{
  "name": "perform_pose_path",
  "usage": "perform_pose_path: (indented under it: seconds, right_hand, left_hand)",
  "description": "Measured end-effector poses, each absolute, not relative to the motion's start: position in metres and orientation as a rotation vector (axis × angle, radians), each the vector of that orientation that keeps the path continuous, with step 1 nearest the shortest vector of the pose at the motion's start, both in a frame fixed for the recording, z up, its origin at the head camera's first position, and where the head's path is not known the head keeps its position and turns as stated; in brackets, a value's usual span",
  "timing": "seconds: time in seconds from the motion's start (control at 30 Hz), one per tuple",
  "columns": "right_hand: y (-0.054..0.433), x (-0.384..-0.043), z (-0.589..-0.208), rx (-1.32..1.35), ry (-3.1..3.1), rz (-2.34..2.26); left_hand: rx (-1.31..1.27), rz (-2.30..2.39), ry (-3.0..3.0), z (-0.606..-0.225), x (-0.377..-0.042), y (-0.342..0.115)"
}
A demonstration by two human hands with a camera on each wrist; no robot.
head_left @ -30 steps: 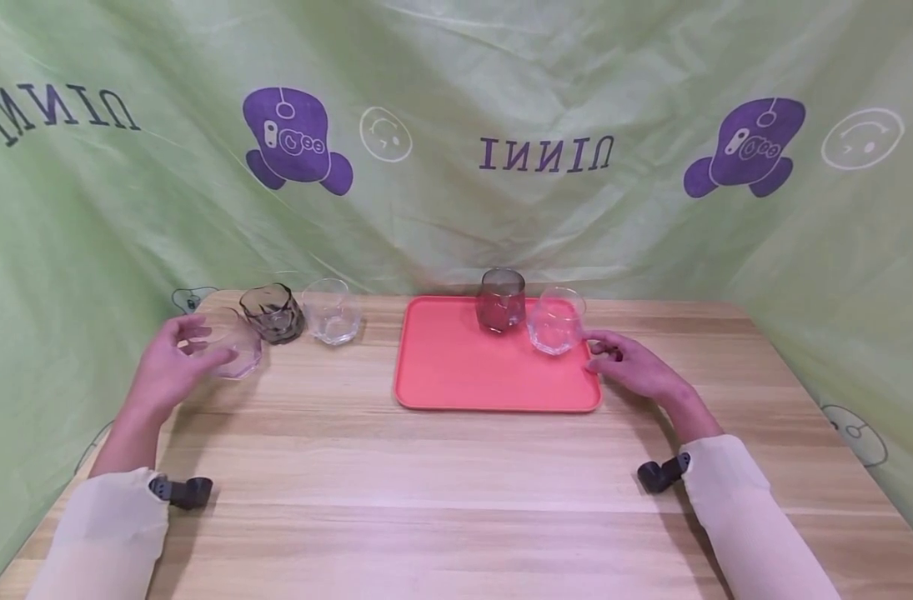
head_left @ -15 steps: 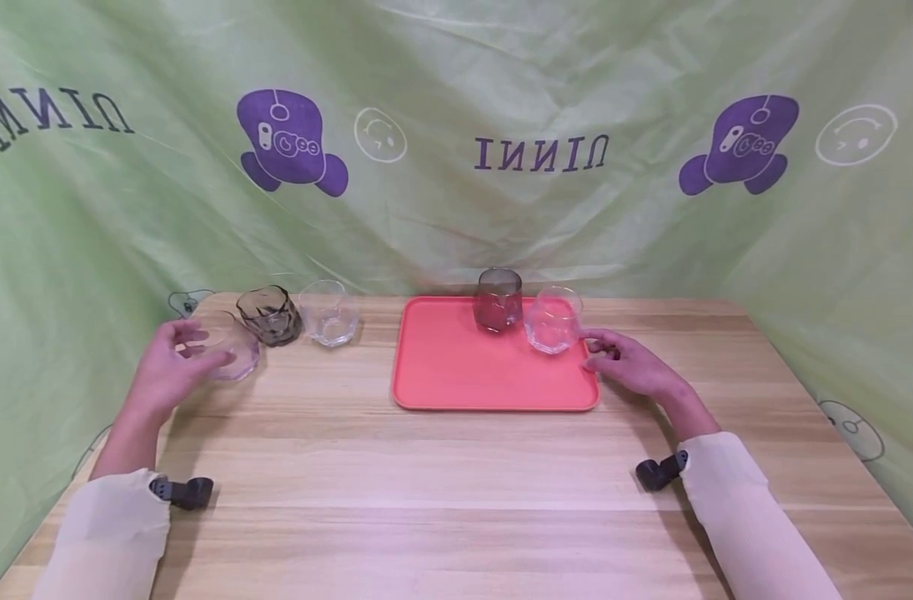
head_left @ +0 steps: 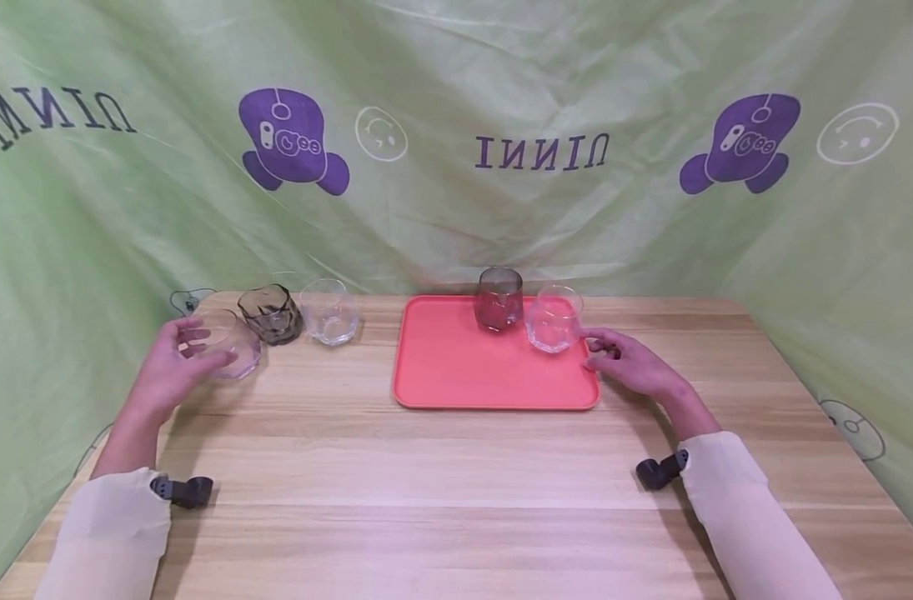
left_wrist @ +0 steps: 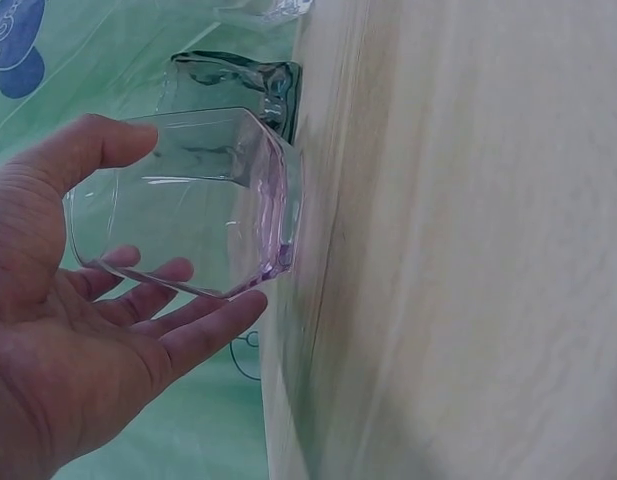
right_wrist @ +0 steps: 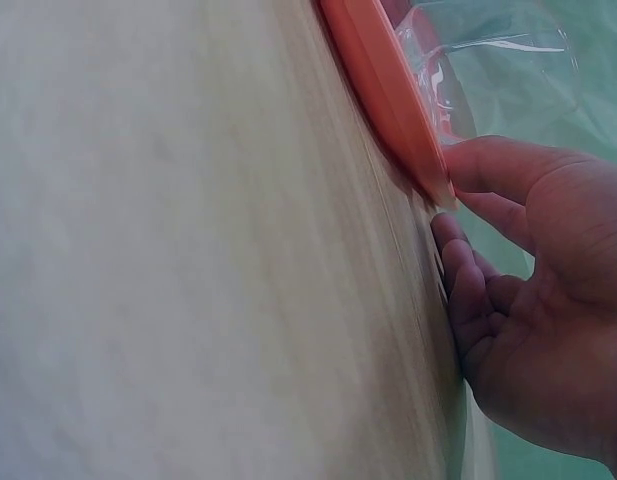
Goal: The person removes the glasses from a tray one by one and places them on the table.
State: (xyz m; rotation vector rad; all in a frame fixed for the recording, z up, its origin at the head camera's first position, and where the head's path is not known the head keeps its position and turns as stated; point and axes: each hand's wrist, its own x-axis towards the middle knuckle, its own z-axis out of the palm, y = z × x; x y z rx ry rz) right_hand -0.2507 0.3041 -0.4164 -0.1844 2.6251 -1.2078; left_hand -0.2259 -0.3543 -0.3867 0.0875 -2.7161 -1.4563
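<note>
My left hand (head_left: 174,362) is at the far left of the table, around a clear faceted glass with a pinkish base (left_wrist: 203,225). In the left wrist view the thumb lies along one side and the fingers along the other. The glass stands upright. Over at the right, my right hand (head_left: 636,365) holds the right edge of a red tray (head_left: 494,379), thumb at the rim and the other fingers curled low beside it. On the tray's back part stand a dark tinted glass (head_left: 499,302) and a clear glass (head_left: 554,321), the latter close to the right fingertips.
Beside the left hand's glass, a smoky grey glass (head_left: 272,317) and another clear glass (head_left: 331,315) stand in a row towards the tray. A green printed curtain (head_left: 426,217) hangs behind the wooden table (head_left: 426,500) and along its sides.
</note>
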Motion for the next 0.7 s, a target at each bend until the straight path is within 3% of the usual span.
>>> perform_pose_path:
  seconds: [0.7]
  right_hand:
    - [0.303, -0.250, -0.417, -0.194, 2.633, -1.205]
  left_hand:
    - [0.182, -1.284, -2.552, -0.365, -0.219, -0.341]
